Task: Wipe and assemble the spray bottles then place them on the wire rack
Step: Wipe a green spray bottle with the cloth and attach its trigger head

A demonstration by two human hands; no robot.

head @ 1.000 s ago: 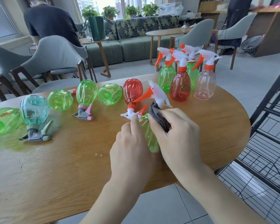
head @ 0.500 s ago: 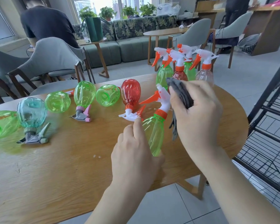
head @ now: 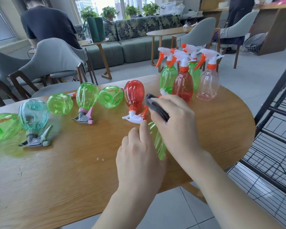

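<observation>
My left hand [head: 139,156] grips the lower body of a green spray bottle [head: 158,142] tilted over the wooden table [head: 73,176]. My right hand [head: 175,123] presses a grey cloth [head: 157,107] against the bottle's upper part and hides its trigger head. Several assembled bottles stand upright at the table's far right: a red one [head: 182,86], a clear one [head: 207,85] and a green one [head: 168,78]. A red bottle [head: 134,96] rests head-down just beyond my hands. The black wire rack [head: 274,146] stands at the right.
Along the table's left lie several more bottles: green ones [head: 87,96], [head: 59,104], [head: 111,96] and a teal one [head: 33,115] on its grey trigger. Grey chairs [head: 53,58] stand behind the table. A person in a dark shirt [head: 46,22] sits beyond them.
My right hand with the cloth came down from its raised position onto the top of the green bottle. The left hand kept its hold on the bottle.
</observation>
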